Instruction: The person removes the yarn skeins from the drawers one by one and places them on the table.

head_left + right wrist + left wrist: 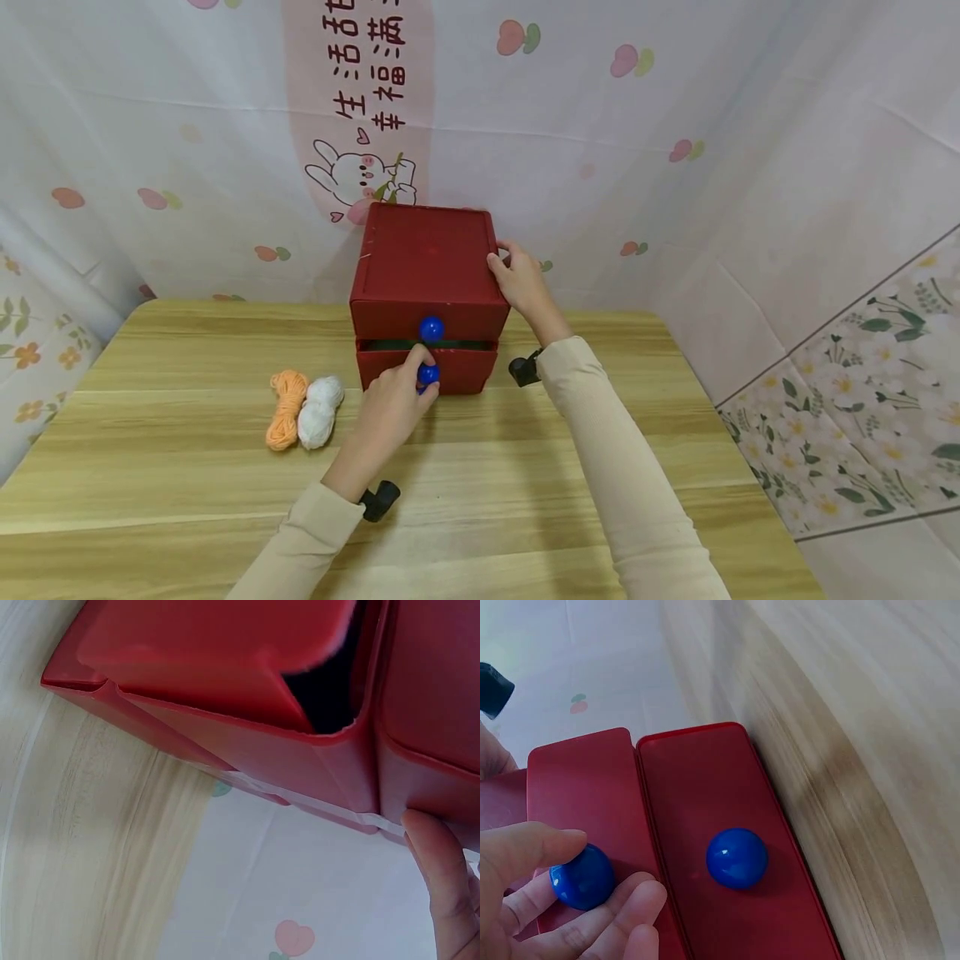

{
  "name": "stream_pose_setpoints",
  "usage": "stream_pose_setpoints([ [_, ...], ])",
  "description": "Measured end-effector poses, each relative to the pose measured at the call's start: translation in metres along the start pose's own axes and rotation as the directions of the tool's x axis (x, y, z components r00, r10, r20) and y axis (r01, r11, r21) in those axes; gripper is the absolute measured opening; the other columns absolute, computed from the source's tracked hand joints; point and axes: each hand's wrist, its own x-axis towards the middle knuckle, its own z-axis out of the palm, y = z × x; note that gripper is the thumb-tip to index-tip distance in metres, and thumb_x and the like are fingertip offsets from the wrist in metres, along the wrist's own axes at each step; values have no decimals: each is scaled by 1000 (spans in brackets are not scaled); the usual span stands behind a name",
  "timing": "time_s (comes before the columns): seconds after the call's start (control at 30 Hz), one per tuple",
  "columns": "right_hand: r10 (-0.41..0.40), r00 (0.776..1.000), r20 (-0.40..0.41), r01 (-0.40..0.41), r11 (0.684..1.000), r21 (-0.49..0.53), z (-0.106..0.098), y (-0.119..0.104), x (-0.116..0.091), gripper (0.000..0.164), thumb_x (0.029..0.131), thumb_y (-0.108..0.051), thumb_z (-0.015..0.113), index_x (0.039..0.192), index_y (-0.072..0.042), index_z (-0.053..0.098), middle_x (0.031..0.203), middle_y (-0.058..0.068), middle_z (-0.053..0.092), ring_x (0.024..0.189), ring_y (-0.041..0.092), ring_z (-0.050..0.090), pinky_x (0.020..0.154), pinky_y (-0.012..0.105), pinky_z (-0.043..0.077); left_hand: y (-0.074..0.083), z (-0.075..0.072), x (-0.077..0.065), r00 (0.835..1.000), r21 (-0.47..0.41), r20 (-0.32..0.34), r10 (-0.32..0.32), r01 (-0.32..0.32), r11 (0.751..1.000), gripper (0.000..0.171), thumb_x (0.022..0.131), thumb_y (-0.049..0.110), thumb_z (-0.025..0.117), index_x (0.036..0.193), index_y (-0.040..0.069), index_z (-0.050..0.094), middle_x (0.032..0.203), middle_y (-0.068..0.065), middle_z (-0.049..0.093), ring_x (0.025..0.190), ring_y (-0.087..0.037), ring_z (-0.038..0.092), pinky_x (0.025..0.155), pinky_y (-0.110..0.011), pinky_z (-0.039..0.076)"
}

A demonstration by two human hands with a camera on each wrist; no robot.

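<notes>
Left hand (392, 400): thumb and fingers curled in a pinch, left forearm (300, 533) angled inward. Right arm (626, 475) reaching farther forward, also angled inward; right hand (523, 283) has thumb and index finger apart.

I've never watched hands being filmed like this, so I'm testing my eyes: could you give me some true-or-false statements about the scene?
1. The left hand holds a blue knob. True.
2. The right hand touches the red drawer box. True.
3. The drawer whose knob is held is fully shut. False: it is partly open.
4. The orange yarn lies beside the white yarn. True.
5. Both yarns lie right of the box. False: they lie to its left.
</notes>
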Motion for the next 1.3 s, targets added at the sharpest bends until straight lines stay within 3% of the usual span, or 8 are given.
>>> stream_pose_setpoints([
  [0.37,-6,1000,-11,6,1000,7,1,0,0,48,100,-30,39,143,-9,33,112,18,57,96,28,60,83,39,51,3,1,-23,999,31,-20,38,-37,999,30,83,19,71,104,16,50,58,4,50,45,-9,40,43,-23,31],
  [0.73,-17,1000,-8,17,1000,-3,0,0,0,48,100,-29,38,143,-8,33,112,18,58,94,28,61,81,39,51,7,-1,-45,999,2,-15,42,-42,999,27,82,19,71,102,17,52,56,7,47,46,-6,39,43,-20,30],
  [1.0,-20,1000,3,20,1000,-6,0,-1,-1,48,100,-29,38,143,-8,33,112,18,58,94,28,61,81,39,51,8,-3,-55,999,-10,-17,41,-41,999,27,81,19,73,100,19,54,63,6,58,53,-3,49,48,-20,36],
  [1.3,-18,1000,-3,18,1000,-6,0,-2,-1,48,100,-29,38,143,-7,33,112,18,59,93,28,61,81,39,50,13,-7,-71,999,-26,27,31,-30,999,27,81,20,72,100,22,53,68,7,62,58,-2,54,47,-18,35],
])
